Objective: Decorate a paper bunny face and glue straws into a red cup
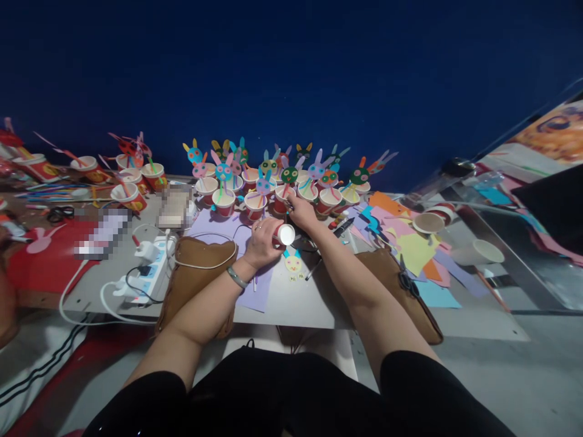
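Note:
In my left hand (pixel 263 244) is a red paper cup (pixel 277 233), tipped so that a white round end (pixel 286 234) faces me. My right hand (pixel 300 212) reaches past it with fingers closed, close to the front row of cups. A small dark bit shows at its fingertips, too small to name. Below the held cup lies a yellow paper rabbit face (pixel 293 262) with blue ears, and two small "Hi" tags (pixel 296 277) lie under it. Several red-and-white paper cups (pixel 255 205) with coloured paper rabbit heads (pixel 265 182) stand just beyond my hands.
A white power strip (pixel 152 270) with cables lies left, beside a brown pad (pixel 194 279). At right are another brown pad (pixel 378 273), black scissors (pixel 407 280), coloured paper scraps (pixel 419 252) and loose cups (pixel 478 254). More cups (pixel 127 197) and another person's arm (pixel 6 291) are at left.

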Available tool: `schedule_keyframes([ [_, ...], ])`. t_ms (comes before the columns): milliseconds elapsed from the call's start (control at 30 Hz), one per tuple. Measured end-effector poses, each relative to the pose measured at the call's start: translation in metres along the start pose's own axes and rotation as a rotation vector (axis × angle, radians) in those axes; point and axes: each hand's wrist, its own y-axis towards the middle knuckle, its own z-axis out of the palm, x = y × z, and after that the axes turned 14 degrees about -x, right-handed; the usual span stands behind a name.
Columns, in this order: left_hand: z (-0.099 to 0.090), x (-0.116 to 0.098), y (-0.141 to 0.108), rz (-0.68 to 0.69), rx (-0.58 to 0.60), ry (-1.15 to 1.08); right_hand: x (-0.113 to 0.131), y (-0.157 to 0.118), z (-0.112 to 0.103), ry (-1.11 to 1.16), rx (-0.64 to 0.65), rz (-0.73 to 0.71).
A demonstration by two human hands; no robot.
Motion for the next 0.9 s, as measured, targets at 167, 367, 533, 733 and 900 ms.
schedule_keyframes([
  [167,0.001,0.0,-0.001,-0.005,0.002,0.0,0.002,0.004,-0.002,-0.008,0.016,0.006],
  [367,0.0,0.0,-0.001,0.037,0.036,-0.018,-0.004,0.002,-0.009,0.098,0.009,-0.002],
  [533,-0.002,-0.001,0.001,0.087,0.183,-0.086,-0.013,-0.006,-0.012,0.18,-0.101,0.064],
  [733,-0.003,-0.002,0.001,0.181,0.322,-0.186,-0.022,-0.019,-0.014,0.156,-0.134,0.11],
  [900,-0.003,-0.002,0.0,0.2,0.429,-0.233,-0.023,-0.027,-0.018,0.119,-0.047,0.157],
])
